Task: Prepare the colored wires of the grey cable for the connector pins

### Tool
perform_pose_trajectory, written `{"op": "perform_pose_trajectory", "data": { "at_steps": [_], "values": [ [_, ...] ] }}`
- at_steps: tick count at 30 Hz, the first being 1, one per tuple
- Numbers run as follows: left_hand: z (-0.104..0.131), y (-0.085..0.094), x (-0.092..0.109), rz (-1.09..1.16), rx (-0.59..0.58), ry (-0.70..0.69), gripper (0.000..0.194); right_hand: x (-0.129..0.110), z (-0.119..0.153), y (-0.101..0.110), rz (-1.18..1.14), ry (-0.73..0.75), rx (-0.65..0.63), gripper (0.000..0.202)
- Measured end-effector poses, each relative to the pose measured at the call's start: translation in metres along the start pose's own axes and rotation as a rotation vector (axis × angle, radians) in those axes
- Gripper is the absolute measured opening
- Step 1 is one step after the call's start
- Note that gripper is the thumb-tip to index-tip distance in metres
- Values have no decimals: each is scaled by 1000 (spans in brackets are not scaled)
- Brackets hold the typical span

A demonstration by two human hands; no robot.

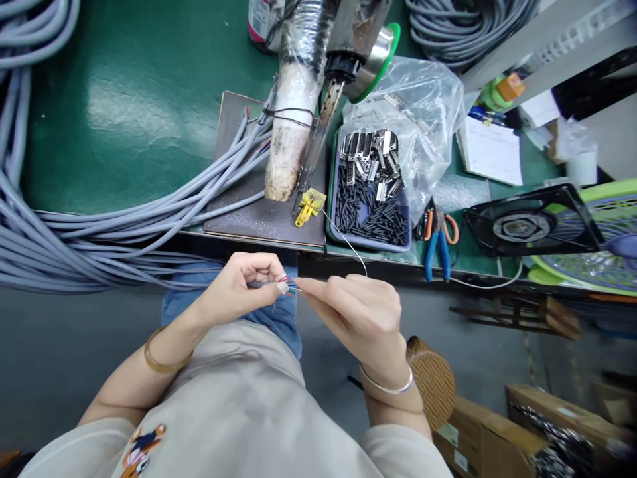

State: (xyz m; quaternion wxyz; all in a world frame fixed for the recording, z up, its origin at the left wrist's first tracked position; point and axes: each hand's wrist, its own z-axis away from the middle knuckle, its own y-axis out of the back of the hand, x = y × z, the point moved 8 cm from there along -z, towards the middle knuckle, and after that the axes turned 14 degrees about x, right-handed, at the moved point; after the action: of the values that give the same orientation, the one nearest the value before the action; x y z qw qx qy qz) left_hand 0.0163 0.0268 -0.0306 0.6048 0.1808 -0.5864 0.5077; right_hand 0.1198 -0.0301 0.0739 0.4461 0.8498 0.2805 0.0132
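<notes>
My left hand [251,285] pinches the end of a grey cable, from which thin coloured wires [291,285] fan out, red, blue and green among them. The tips of its thumb and forefinger look wrapped in something white. My right hand [355,309] is closed at the wires' right side, its thumb and forefinger together at a thin wire or tip too small to make out. Both hands are over my lap, just off the table's front edge. A bundle of grey cables [149,212] runs in from the left.
On the green table [124,119] are a brown board [249,216], a yellow cutter [306,209], a tray [371,244] of connectors and black sleeves, pliers [438,249] and a black fan [532,222]. A wrapped tube [293,119] and metal nozzle [323,126] hang over the board.
</notes>
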Motion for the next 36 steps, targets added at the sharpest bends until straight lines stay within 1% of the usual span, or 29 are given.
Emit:
{"op": "perform_pose_trajectory", "data": {
  "at_steps": [3,5,6,8,10,11,12,16,21,25,29,32,36],
  "values": [
    [2,-1,-1,-21,-15,12,18,0,0,-9,3,5,-44,14],
    [2,-2,0,-19,-15,8,19,2,2,-10,-38,-28,-48,13],
    [2,-2,1,-14,-4,5,19,6,2,-6,-56,-74,-13,11],
    [1,0,2,1,34,3,20,20,5,8,-66,-234,147,7],
    [-1,3,0,33,76,29,24,34,11,22,-62,-389,310,10],
    [-2,4,-3,52,89,54,26,38,13,24,-69,-425,343,11],
    [-3,5,-5,72,95,83,28,38,13,23,-89,-427,336,11],
    [-6,8,-11,130,112,179,31,31,9,4,-183,-333,213,12],
    [-7,8,-11,163,116,224,31,30,8,-7,-211,-336,170,11],
    [-7,5,-11,160,98,218,28,27,7,-12,-260,-300,119,14],
    [-7,0,-9,137,64,199,30,26,7,-18,-299,-300,60,15],
    [-6,-5,-6,119,26,168,34,28,7,-21,-348,-338,38,15],
    [-5,-7,-1,45,-10,106,36,35,10,-26,-412,-437,1,16]
  ]
}}
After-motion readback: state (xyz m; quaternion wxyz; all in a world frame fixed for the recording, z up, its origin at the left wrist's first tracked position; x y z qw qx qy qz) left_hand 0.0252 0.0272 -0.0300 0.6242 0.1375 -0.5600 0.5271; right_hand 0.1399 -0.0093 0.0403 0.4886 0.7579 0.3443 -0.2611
